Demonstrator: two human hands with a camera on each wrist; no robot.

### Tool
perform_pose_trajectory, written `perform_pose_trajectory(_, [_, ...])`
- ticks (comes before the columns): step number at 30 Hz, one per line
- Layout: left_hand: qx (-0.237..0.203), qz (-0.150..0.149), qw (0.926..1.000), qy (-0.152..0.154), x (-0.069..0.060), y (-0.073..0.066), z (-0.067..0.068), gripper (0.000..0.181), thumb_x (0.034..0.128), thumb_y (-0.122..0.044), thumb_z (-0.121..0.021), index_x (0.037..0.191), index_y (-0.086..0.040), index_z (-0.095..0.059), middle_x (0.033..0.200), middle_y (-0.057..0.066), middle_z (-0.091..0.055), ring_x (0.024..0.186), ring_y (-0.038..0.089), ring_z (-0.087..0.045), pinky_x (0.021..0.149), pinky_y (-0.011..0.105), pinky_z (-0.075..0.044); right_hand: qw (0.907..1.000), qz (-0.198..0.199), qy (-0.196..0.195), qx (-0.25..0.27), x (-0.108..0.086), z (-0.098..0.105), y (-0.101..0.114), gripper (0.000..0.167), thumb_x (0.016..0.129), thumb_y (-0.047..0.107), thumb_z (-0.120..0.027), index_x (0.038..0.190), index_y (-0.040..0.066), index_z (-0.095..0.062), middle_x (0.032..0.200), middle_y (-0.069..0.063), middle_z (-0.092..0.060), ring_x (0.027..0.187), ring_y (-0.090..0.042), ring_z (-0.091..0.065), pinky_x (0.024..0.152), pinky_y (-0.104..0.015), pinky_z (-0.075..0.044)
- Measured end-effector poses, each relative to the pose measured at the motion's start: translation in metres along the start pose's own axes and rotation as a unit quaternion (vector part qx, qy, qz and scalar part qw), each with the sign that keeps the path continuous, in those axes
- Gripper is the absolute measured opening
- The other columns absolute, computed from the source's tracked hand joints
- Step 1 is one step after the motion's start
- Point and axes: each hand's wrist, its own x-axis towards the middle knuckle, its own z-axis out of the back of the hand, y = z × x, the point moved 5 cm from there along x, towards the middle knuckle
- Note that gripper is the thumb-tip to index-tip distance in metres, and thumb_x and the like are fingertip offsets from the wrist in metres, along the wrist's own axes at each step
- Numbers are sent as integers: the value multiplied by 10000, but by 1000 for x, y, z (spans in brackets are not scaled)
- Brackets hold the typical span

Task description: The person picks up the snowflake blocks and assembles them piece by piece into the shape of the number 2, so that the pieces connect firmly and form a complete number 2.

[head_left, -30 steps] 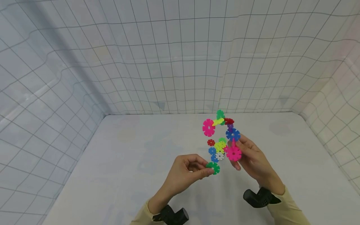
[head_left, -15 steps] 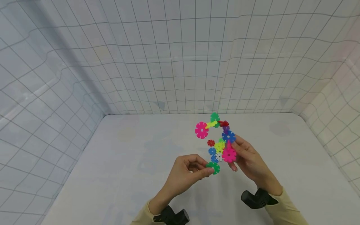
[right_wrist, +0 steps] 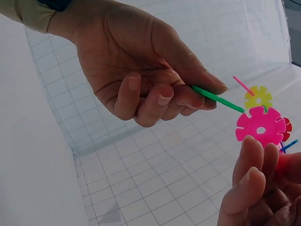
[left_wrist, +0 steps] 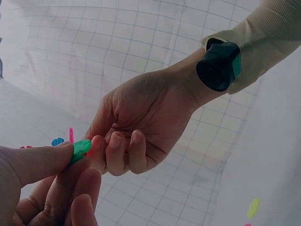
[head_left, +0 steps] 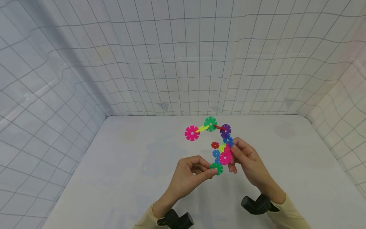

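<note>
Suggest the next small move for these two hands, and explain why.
Probably press the green disc into a notch of the nearer pink disc: the left hand pinches the green one, the right hand holds the linked discs, both rims are notched, and the right wrist view shows their edges close together, though whether they touch is unclear.

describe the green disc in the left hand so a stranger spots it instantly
Over the white table, find the left hand. It pinches the green disc by the edge. Its green sets it apart from the pink disc and blue disc just beyond.
</note>
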Motion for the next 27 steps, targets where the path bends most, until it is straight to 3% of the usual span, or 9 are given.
perform_pose_trajectory(8, [63, -93, 9998, -152, 1, 0, 1, 109, 824, -130, -751, 822, -48, -679, 745, 41, -698, 608, 163, -649, 539, 308, -517, 9983, 345, -329, -335, -1, -4, 2, 170, 1018, -21, -317, 1019, 5, -485, 679, -99, -513, 534, -201, -536, 457, -285, -466])
perform_pose_trajectory(11, [142, -136, 9994, -276, 0, -12, 2, 89, 821, -78, -743, 807, -25, -673, 732, 64, -696, 597, 140, -642, 528, 302, -513, 9960, 488, -516, -539, -2, -6, 4, 153, 1008, -46, -328, 1008, -29, -480, 667, -101, -515, 520, -192, -537, 443, -288, -461])
perform_pose_trajectory(15, [273, -263, 9982, -474, -1, -17, 2, 76, 808, -31, -743, 793, -11, -670, 715, 73, -692, 580, 128, -637, 511, 303, -511, 9927, 606, -683, -789, -4, -8, 6, 135, 996, -69, -348, 995, -48, -482, 659, -102, -528, 514, -178, -539, 425, -294, -452])
perform_pose_trajectory(17, [316, -365, 9972, -577, 0, -11, 2, 74, 799, -19, -748, 794, -12, -674, 715, 67, -693, 578, 134, -641, 510, 311, -518, 9909, 606, -724, -963, -5, -8, 7, 136, 991, -71, -362, 992, -32, -493, 669, -91, -541, 519, -174, -545, 424, -294, -452])
perform_pose_trajectory(23, [346, -733, 9929, -865, -2, -6, 6, 88, 787, -25, -763, 793, -30, -676, 723, 55, -691, 580, 132, -643, 508, 317, -522, 9822, 725, -603, -1627, -6, -8, 11, 168, 956, -112, -410, 966, 18, -515, 699, -60, -572, 544, -162, -567, 443, -285, -466])
perform_pose_trajectory(27, [219, -1043, 9901, -912, -3, -7, 5, 84, 804, -60, -756, 790, -48, -674, 714, 50, -687, 579, 143, -644, 495, 318, -513, 9688, 1061, -422, -2199, -7, -10, 14, 174, 935, -122, -440, 927, 37, -508, 688, -10, -571, 553, -125, -555, 458, -268, -458])
